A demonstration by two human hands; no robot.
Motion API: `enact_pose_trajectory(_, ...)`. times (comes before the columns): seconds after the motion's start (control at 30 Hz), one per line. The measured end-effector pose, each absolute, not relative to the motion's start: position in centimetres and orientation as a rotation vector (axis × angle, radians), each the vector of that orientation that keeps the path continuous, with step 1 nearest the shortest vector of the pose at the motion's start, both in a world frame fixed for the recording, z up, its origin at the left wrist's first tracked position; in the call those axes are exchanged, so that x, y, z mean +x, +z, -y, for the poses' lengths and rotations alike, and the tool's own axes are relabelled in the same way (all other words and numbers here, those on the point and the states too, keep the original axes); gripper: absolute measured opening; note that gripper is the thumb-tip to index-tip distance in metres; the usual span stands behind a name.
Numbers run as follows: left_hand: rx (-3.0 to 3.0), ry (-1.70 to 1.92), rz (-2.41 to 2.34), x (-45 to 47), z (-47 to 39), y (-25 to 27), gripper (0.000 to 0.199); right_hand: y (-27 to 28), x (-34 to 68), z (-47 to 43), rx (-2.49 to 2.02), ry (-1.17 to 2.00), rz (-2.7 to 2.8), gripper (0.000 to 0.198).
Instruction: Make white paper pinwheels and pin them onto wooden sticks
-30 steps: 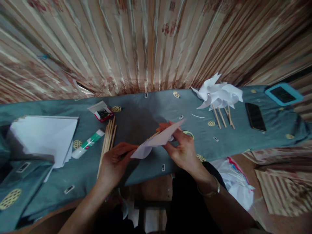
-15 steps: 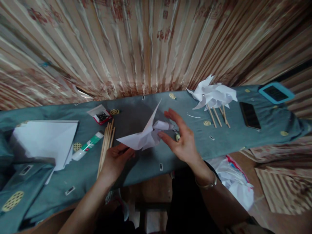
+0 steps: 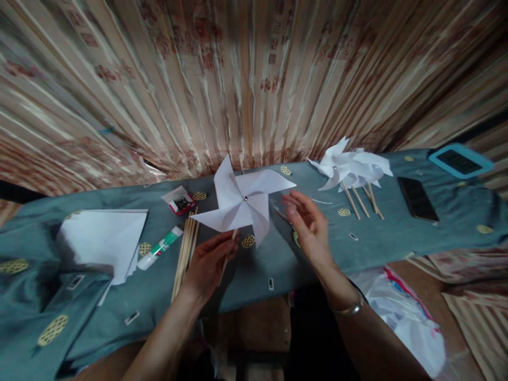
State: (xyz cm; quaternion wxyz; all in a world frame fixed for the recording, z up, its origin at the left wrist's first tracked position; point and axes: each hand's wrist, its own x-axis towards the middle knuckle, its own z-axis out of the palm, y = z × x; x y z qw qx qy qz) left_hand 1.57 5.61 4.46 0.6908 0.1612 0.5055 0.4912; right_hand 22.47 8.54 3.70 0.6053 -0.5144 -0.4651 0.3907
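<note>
One pinwheel (image 3: 245,200) in the left hand (image 3: 206,264) points away, stick (image 3: 223,270) slanting right

On the tabletop (image 3: 246,278), left to right, lie paper sheets (image 3: 105,233), a glue stick (image 3: 161,247) and sticks (image 3: 184,254), a box (image 3: 186,210) just behind the sticks. One pinwheel (image 3: 251,205) is in the left hand (image 3: 208,259) over the middle, scissors (image 3: 283,216) right of it. Further right come clustered pinwheels (image 3: 357,169), a phone (image 3: 417,198) and a tablet (image 3: 460,161).
</note>
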Motion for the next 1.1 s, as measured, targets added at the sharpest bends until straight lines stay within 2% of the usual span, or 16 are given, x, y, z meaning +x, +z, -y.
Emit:
enact_pose_trajectory(0.13, 0.356, 1.104, -1.113, 1.9, -5.6, 4.7, 0.025, 3.9, 21.7, -8.4, -1.231, 1.023, 1.053, 0.030)
enact_pose_trajectory(0.37, 0.285, 1.101, -1.095, 2.5, -5.7, 5.2, 0.020, 4.4, 21.2, -8.1, -1.198, 1.284, 1.022, 0.037)
enact_pose_trajectory(0.73, 0.272, 1.098, -1.019, 2.8, -5.7, 4.8, 0.021, 4.2, 20.9, -8.2, -1.187, 1.378, 0.982, 0.039)
enact_pose_trajectory(1.1, 0.292, 1.095, -1.028, 3.2, -5.7, 4.6, 0.034, 4.5, 20.4, -8.3, -1.130, 1.490, 0.849, 0.036)
